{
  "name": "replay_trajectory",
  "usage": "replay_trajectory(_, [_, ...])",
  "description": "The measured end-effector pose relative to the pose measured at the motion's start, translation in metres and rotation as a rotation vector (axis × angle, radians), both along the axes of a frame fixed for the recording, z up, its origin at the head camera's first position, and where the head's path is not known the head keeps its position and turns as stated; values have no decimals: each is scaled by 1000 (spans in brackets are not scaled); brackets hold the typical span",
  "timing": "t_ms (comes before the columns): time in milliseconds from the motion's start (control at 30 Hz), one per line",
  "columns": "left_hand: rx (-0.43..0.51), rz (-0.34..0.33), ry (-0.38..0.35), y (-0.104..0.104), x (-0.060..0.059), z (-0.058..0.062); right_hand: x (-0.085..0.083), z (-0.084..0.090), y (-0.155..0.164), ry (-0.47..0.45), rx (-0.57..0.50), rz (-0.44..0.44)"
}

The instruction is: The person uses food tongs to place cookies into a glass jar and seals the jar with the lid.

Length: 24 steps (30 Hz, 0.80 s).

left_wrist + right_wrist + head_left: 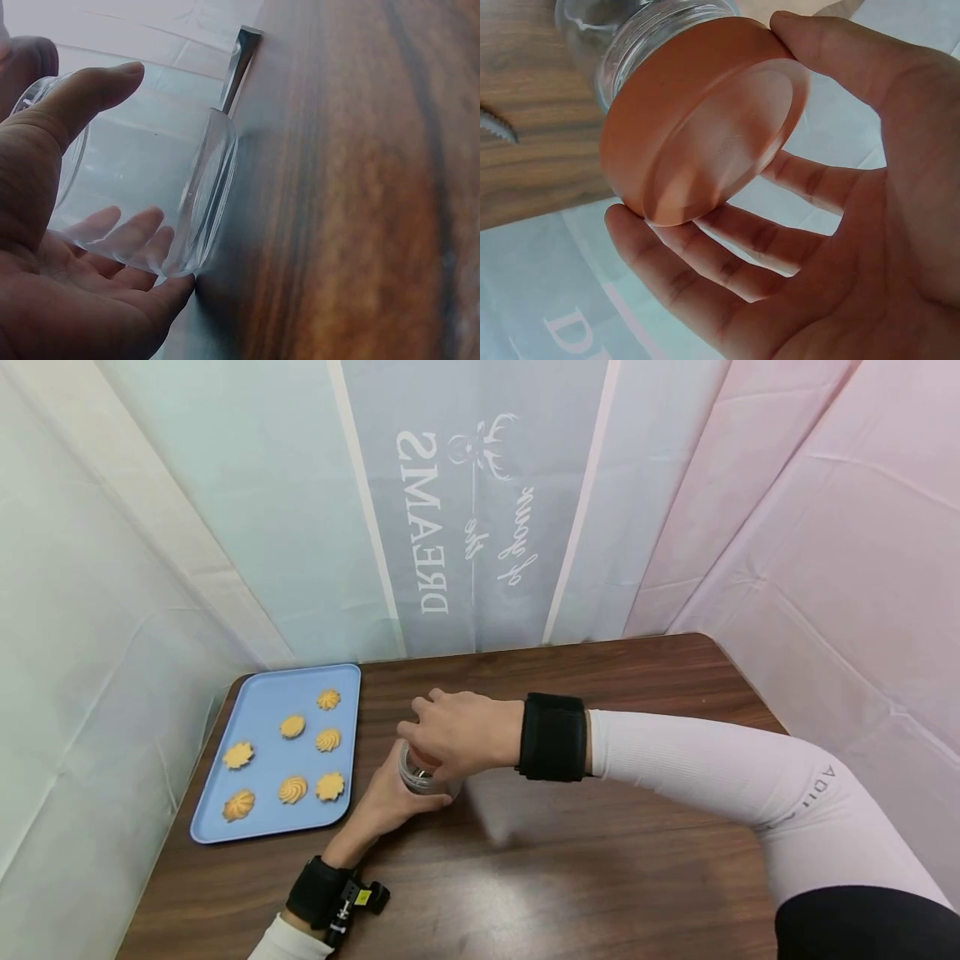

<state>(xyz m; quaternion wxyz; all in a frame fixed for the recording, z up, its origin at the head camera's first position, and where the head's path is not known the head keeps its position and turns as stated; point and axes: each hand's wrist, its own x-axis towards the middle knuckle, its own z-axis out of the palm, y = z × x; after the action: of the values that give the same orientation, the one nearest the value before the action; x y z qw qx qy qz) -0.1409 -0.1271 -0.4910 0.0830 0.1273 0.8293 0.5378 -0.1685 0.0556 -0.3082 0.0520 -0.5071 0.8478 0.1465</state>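
Observation:
A clear, empty-looking jar [142, 165] stands on the table, to the right of the cookie tray in the head view. My left hand [390, 797] wraps around its side, thumb on one side and fingers on the other. Over the jar's mouth, my right hand [465, 731] grips an orange-brown lid [705, 127] by its rim, thumb opposite the fingers. The lid looks tilted in the head view, with part of the jar's glass rim [408, 772] uncovered. Whether the lid still touches the glass thread I cannot tell.
A blue tray [225, 827] with several piped cookies [292, 789] lies at the table's left. Beside the jar is a metal utensil [240, 67] with a serrated end [499, 126], mostly hidden. Hanging cloth [480, 635] borders the wooden table [600, 877].

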Motion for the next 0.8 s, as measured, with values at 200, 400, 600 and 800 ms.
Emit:
replay_trajectory(200, [-24, 31, 9, 0, 0, 1, 5, 5, 22, 37, -88, 14])
replay_trajectory(400, [-25, 43, 32, 0, 0, 2, 7, 4, 45, 41, -133, -1])
replay_trajectory(600, [-21, 49, 47, 2, 1, 1, 10, -9, 65, 0, -91, -57])
replay_trajectory(800, [6, 53, 67, 3, 1, 0, 11, -16, 72, -40, -40, -105])
